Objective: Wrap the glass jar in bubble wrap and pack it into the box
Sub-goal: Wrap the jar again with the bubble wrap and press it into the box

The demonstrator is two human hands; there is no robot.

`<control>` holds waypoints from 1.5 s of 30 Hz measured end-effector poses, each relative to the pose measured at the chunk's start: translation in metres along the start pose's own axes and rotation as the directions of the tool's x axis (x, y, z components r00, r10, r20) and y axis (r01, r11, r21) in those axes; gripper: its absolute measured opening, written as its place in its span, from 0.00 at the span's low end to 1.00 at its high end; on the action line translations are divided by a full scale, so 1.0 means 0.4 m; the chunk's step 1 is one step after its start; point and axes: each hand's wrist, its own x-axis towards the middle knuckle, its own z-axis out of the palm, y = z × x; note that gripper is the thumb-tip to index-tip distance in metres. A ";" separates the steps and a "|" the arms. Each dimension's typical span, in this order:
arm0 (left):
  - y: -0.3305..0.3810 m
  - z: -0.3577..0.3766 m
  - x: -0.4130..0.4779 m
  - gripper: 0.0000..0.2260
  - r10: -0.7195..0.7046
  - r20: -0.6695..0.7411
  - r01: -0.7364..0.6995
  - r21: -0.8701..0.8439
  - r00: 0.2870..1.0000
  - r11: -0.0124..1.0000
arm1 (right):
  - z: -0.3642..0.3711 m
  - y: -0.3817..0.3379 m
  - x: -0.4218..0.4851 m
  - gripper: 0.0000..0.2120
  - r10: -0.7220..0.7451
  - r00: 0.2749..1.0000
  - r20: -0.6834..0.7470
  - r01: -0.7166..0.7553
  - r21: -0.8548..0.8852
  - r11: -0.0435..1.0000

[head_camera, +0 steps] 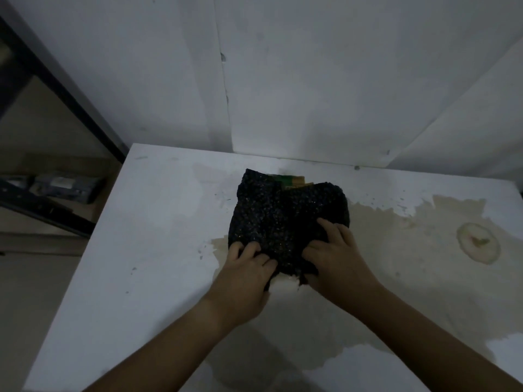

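Observation:
A sheet of black bubble wrap (285,216) lies bunched over something in the middle of the white table (147,236). At its far edge a green and brown-gold object (294,181) pokes out; I cannot tell whether it is the jar or the box. My left hand (246,275) grips the wrap's near left edge with curled fingers. My right hand (336,258) presses and holds the near right part of the wrap. The jar itself is hidden.
The table's paint is worn to beige on the right, with a round stain (478,243). White wall panels (311,80) stand right behind the table. A dark metal shelf frame (56,89) with a box on it is to the left.

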 end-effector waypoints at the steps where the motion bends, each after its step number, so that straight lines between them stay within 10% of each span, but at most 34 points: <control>1: 0.001 0.005 0.006 0.12 0.003 -0.013 -0.003 0.000 1.000 1.000 | 0.009 0.004 -0.014 0.10 -0.004 0.999 -0.040 0.006 0.034 0.999; 5: -0.003 0.012 0.042 0.06 0.025 -0.032 -0.024 0.017 0.999 1.000 | 0.026 -0.001 -0.017 0.14 0.091 0.995 -0.039 -0.086 0.121 0.989; 15: 0.027 -0.029 0.086 0.17 -0.030 0.270 0.000 0.110 0.963 0.994 | 0.048 -0.067 0.087 0.20 0.132 0.784 0.606 -0.134 -0.042 0.990; 19: 0.051 -0.004 0.111 0.13 -0.071 0.303 0.009 0.200 0.950 0.980 | 0.029 -0.048 0.058 0.14 0.068 0.880 0.470 -0.081 0.007 0.997; 24: 0.032 -0.020 0.101 0.12 -0.050 0.237 0.018 0.138 0.970 0.990 | 0.038 0.024 -0.073 0.18 0.226 0.968 -0.106 -0.179 0.337 0.924; 30: -0.024 -0.057 0.055 0.17 -0.118 -0.153 0.101 -0.112 0.981 0.989 | 0.082 0.011 -0.131 0.19 0.299 0.953 0.053 -0.282 0.518 0.807; 35: -0.054 -0.025 0.006 0.26 -0.354 0.049 0.356 -0.210 0.934 0.911 | 0.071 -0.030 -0.082 0.16 0.259 0.963 -0.077 -0.204 0.419 0.885; 39: -0.047 -0.003 -0.011 0.08 -0.349 -0.021 0.310 -0.412 0.937 0.857 | 0.070 -0.024 -0.060 0.18 0.170 0.968 -0.184 -0.134 0.191 0.972; 45: -0.021 -0.005 -0.001 0.10 -0.304 -0.176 0.188 -0.479 0.936 0.857 | 0.067 -0.024 -0.044 0.17 0.058 0.998 -0.030 -0.059 -0.040 0.997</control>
